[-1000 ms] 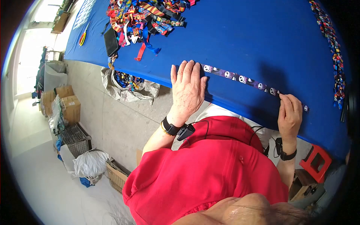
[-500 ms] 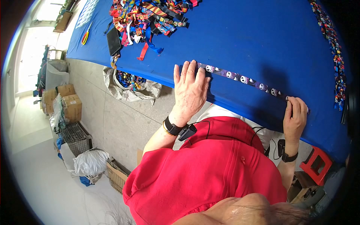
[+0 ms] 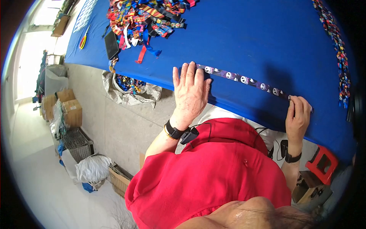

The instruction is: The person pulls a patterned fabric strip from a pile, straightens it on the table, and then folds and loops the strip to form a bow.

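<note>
A purple printed ribbon with white skull-like faces lies stretched in a straight line along the near edge of the blue table. My left hand rests flat over its left end, fingers extended and pressing down. At the other end, my right hand has thumb and fingers closed on the ribbon, and a short tip shows past the fingers. The ribbon's left tip is hidden under my left hand.
Colourful ribbon pieces are heaped at the back left, beside a black phone and yellow-handled scissors. A long row of straps lies at the right. Below the table edge sit an open sack and a red stool.
The view has shifted slightly, so the table and its contents appear a little further left. Both hands keep their places on the ribbon.
</note>
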The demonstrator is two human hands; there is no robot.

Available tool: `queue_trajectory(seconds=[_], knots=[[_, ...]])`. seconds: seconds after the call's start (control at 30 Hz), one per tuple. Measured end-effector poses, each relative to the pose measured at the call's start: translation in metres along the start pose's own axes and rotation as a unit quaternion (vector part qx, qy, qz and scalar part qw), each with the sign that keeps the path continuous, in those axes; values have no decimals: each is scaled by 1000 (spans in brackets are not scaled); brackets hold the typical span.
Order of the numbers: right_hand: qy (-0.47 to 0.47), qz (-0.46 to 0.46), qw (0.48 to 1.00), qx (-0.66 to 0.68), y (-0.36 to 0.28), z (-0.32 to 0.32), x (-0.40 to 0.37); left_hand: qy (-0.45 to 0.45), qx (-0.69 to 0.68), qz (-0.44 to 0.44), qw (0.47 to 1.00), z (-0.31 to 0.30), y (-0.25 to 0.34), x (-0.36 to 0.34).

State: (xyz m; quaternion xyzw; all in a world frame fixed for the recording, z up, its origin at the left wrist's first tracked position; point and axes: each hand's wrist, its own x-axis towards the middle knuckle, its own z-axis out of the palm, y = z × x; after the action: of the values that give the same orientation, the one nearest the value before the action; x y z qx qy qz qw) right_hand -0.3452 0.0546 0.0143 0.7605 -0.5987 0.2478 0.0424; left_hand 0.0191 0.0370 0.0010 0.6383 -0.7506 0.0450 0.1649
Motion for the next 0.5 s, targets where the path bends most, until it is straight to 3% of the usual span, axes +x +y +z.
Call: queue_trajectory(seconds=[0.5], knots=[[24,10,1000,10,-3,-7,1,-13,46,13,999,1,6,-1]])
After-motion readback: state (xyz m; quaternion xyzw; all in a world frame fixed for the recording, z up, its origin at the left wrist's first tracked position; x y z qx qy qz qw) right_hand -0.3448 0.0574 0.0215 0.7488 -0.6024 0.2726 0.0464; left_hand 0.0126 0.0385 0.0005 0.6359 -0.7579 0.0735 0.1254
